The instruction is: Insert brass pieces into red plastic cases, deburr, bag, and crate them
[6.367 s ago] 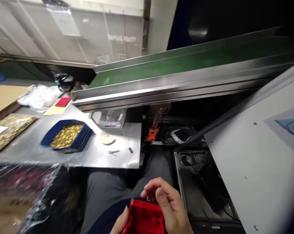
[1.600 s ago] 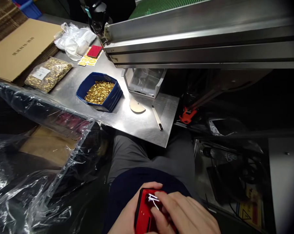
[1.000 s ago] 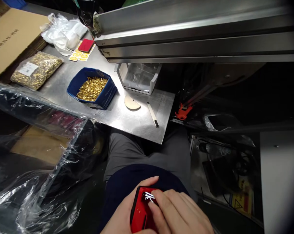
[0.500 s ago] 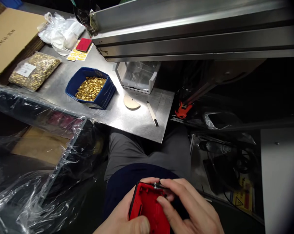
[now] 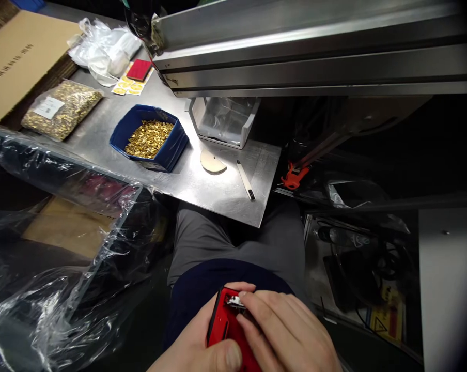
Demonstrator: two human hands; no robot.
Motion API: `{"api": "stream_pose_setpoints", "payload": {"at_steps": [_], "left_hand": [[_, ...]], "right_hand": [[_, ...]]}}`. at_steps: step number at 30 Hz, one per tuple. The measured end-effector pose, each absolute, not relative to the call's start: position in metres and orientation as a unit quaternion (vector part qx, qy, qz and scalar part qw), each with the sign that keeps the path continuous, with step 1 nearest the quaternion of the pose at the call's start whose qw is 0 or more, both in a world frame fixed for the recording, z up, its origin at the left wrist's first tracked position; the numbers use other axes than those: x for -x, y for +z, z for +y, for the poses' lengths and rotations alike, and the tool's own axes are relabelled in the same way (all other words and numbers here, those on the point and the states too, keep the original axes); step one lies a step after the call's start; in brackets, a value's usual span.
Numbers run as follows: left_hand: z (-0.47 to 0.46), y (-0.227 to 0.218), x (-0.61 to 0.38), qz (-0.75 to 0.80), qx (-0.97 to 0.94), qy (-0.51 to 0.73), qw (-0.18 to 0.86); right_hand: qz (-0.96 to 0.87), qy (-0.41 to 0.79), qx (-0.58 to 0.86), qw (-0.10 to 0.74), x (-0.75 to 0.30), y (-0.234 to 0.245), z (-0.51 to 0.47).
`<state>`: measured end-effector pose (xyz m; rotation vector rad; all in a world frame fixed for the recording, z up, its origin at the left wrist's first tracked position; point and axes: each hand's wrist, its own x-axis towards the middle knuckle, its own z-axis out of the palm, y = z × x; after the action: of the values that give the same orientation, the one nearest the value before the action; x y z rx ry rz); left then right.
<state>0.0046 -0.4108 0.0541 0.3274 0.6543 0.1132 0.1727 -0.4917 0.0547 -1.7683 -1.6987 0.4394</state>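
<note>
L hand (image 5: 195, 356) clamps red plastic casing (image 5: 220, 330); R hand (image 5: 291, 336) has dropped flat on it, fingertips pressing small silver metal clip (image 5: 233, 302) down, prob seating it.

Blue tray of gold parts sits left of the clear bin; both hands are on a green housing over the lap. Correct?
No: the housing is red, not green. In the head view the left hand and right hand are on it over the lap; the blue tray of gold parts sits left of the clear bin.
</note>
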Motion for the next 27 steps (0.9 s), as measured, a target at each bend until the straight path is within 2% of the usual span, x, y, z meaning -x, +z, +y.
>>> {"api": "stream_pose_setpoints", "payload": {"at_steps": [12,19,23,27], "left_hand": [[-0.403,0.056,-0.009,0.275,-0.146,0.061,0.948],[-0.396,0.061,-0.011,0.280,-0.171,0.052,0.943],[-0.398,0.060,-0.010,0.289,-0.149,0.043,0.945],[-0.401,0.057,-0.008,0.282,-0.115,0.042,0.952]], "right_hand": [[-0.663,0.129,0.667,0.315,-0.173,0.059,-0.485],[-0.666,0.056,0.662,0.338,-0.172,0.062,-0.474],[-0.665,0.085,0.657,0.345,-0.174,0.061,-0.474],[-0.648,0.165,0.650,0.361,-0.180,0.061,-0.478]]}}
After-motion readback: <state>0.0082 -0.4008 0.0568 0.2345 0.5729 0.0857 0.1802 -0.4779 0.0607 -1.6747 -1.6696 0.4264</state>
